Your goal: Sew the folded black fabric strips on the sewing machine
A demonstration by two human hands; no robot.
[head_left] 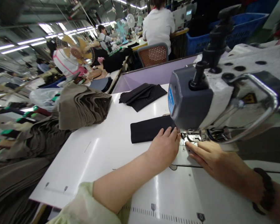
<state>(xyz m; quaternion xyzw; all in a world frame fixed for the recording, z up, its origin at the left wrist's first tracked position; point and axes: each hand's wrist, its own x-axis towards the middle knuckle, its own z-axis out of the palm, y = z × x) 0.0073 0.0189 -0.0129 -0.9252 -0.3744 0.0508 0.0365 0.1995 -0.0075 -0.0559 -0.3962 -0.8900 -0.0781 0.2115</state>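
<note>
The cloth (146, 130) is lying on the counter (95, 155), between its left edge and the machine (190, 96), its long axis running crosswise and its right end pointing at the machine. Loose black pieces (146, 96) are lying beyond it, towards the far edge. The left hand (165, 146) is nearer, its fingers resting outstretched on the cloth's right end without visibly gripping it. The right hand (220, 158) is reaching from the right, fingers extended beneath the machine; whether they are pinching anything, one cannot tell.
</note>
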